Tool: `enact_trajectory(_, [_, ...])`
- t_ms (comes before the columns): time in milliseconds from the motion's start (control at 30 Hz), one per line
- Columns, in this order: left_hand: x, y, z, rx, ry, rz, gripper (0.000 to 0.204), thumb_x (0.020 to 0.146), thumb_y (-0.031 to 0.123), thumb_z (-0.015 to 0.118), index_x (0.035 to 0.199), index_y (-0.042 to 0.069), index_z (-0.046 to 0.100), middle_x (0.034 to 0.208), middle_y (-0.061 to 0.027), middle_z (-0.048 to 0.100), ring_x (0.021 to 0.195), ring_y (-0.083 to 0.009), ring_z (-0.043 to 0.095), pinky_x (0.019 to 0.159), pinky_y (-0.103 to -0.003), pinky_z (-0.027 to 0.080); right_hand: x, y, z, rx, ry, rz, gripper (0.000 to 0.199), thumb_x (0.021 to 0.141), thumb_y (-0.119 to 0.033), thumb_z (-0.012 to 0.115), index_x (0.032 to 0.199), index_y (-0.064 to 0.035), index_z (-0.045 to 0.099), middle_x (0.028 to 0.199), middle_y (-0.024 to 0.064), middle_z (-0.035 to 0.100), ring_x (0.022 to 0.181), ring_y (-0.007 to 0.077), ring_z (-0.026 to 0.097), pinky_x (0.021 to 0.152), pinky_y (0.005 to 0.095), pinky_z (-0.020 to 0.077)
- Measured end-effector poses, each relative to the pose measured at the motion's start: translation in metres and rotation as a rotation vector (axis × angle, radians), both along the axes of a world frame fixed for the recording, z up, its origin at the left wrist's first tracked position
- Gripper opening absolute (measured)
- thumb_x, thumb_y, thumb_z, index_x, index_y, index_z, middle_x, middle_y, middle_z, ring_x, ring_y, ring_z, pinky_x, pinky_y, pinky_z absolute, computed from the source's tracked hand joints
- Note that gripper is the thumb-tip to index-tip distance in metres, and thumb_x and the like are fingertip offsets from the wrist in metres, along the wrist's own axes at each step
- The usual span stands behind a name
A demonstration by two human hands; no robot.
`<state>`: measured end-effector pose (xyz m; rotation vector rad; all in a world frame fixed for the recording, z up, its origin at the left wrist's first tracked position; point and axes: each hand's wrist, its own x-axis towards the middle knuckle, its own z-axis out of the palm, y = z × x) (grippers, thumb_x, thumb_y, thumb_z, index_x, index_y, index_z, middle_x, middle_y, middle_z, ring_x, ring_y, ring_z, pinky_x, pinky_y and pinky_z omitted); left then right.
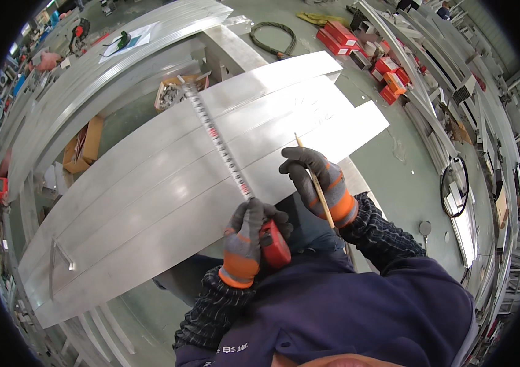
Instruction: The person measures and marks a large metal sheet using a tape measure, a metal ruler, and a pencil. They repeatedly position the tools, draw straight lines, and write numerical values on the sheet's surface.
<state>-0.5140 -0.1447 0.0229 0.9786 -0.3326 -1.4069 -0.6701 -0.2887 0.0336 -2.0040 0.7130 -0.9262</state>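
Several long silvery metal profiles lie side by side before me, bowed by the lens. A tape measure with a red case is in my left hand, whose grey-and-orange gloved fingers close around it at the near edge. Its white blade runs out across the profiles toward the far side. My right hand, gloved alike, is raised over the near right part of the profiles and grips a yellow pencil, with the tip pointing away from me.
A metal angle piece rests on the profiles' left end. Beyond stand a box of small metal parts and a cardboard box. Red boxes and a coiled cable lie on the floor. Long metal stock is stacked at right.
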Motion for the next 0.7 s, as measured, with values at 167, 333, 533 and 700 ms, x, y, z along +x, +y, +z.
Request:
enact_trajectory(167, [-0.046,-0.046,-0.036,-0.071,0.044,-0.094,0.028,0.113,0.027,0.057,0.119,0.000,0.064,0.102,-0.0148,0.075,0.085,-0.0253,0.076,0.072,-0.040,0.066,-0.027,-0.015,0.004,0.229,-0.131,-0.096,0.037,0.099,-0.009,0.073,0.133,0.0000,0.061,0.104,0.0069,0.073,0.096,0.0134,0.068,0.087,0.0312,0.0562])
enact_trajectory(333, [-0.093,-0.082,-0.074,-0.188,-0.129,-0.225,0.023,0.112,0.022,0.059,0.121,0.001,0.062,0.101,-0.0117,0.076,0.085,-0.0192,0.072,0.075,-0.034,0.061,-0.043,-0.042,-0.004,0.376,-0.114,-0.197,0.029,0.095,-0.013,0.079,0.116,-0.0029,0.062,0.091,0.0019,0.066,0.082,0.0100,0.061,0.075,0.0281,0.0534])
enact_trajectory(533, [-0.145,-0.106,-0.060,0.041,0.191,-0.246,0.023,0.110,0.024,0.065,0.118,0.003,0.067,0.100,-0.0087,0.076,0.085,-0.0192,0.073,0.074,-0.034,0.061,-0.064,-0.146,-0.006,0.427,-0.179,-0.207,0.021,0.096,-0.004,0.077,0.114,-0.0015,0.067,0.098,0.0071,0.077,0.092,0.0125,0.074,0.083,0.0277,0.0594])
enact_trajectory(700, [-0.180,-0.120,-0.073,0.063,0.326,-0.282,0.028,0.111,0.030,0.062,0.115,0.002,0.066,0.101,-0.0113,0.075,0.084,-0.0239,0.075,0.074,-0.038,0.063,-0.053,-0.227,-0.026,0.237,0.147,-0.147,0.034,0.099,-0.029,0.077,0.118,-0.0035,0.068,0.097,0.0094,0.076,0.089,0.0163,0.071,0.080,0.0317,0.0569])
